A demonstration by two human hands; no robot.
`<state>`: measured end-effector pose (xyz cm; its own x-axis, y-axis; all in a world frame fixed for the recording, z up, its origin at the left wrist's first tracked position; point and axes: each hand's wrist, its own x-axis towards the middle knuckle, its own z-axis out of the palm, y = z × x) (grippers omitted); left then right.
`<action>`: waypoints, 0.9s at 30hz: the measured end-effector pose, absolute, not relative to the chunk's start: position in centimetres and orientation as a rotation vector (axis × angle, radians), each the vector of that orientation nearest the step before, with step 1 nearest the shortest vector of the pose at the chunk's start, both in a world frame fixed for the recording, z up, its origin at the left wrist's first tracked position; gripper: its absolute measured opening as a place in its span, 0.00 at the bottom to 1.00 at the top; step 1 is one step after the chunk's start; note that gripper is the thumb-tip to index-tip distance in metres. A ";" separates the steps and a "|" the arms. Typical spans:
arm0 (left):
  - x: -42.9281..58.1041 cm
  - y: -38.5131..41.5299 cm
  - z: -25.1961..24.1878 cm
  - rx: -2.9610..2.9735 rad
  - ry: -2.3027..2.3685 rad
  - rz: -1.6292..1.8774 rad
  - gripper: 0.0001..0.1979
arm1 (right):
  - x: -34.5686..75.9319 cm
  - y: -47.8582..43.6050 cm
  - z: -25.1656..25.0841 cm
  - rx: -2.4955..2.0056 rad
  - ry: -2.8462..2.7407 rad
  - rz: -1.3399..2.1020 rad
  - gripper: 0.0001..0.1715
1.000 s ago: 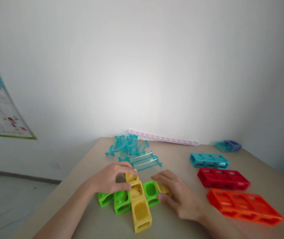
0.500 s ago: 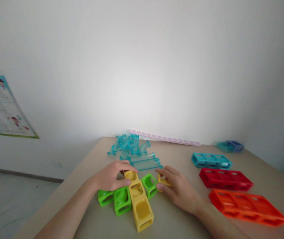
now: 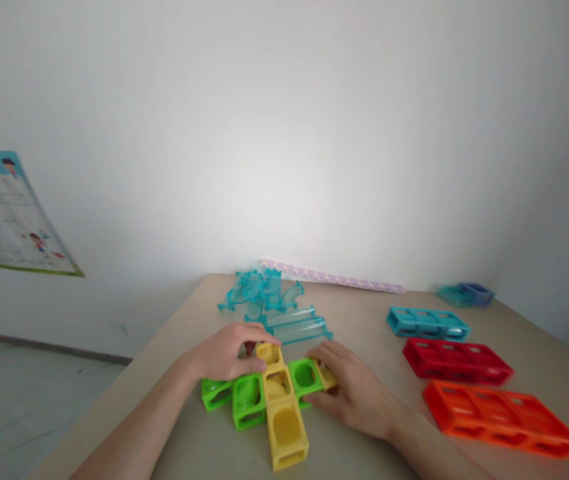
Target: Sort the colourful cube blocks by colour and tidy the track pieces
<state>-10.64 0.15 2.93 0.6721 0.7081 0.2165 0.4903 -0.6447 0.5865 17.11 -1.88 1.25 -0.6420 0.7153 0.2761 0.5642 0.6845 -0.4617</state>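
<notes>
A cross of hollow plastic blocks lies near the table's front edge. Its long yellow bar (image 3: 283, 417) runs toward me, with green cubes (image 3: 249, 399) on its left. My left hand (image 3: 224, 353) curls over the far end of the yellow bar and the left green cubes. My right hand (image 3: 357, 390) grips a green cube (image 3: 304, 377) and a small yellow piece (image 3: 328, 377), pressed against the bar's right side.
Clear teal track pieces (image 3: 274, 307) are piled behind the cross. To the right lie a teal frame (image 3: 427, 323), a red frame (image 3: 457, 360) and an orange frame (image 3: 502, 417). A purple-patterned strip (image 3: 334, 276) lies along the wall. A blue piece (image 3: 467, 293) sits at the far right.
My right hand pulled the green cube and yellow piece slightly away, then pushed them back against the yellow bar. The left hand stayed on the bar's far end.
</notes>
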 end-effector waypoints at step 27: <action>-10.1 -0.2 2.6 2.329 0.903 0.819 0.36 | 14.3 -1.0 -2.8 -0.910 -2.147 0.164 0.47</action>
